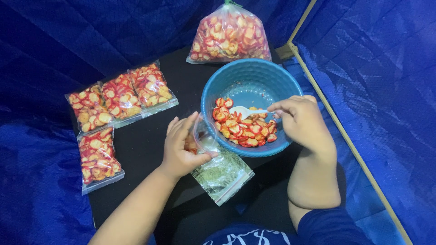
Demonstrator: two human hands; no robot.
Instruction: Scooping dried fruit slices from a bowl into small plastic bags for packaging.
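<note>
My right hand point(300, 120) holds a white plastic spoon point(245, 110) over a blue plastic bowl point(254, 77) that contains red-and-yellow snack chips point(245, 129). Beside the bowl's left rim, my left hand point(181, 145) holds open a small clear plastic bag point(204, 136) with a few chips inside. An empty clear zip bag point(222, 174) lies flat under that hand, on the black mat point(145, 136).
Several small sealed bags of chips point(119, 96) lie in a row at the left, with one more point(96, 159) below them. A large tied bag of chips point(229, 36) leans at the back. Blue tarp point(372, 90) surrounds the mat; a wooden strip point(345, 136) runs along the right.
</note>
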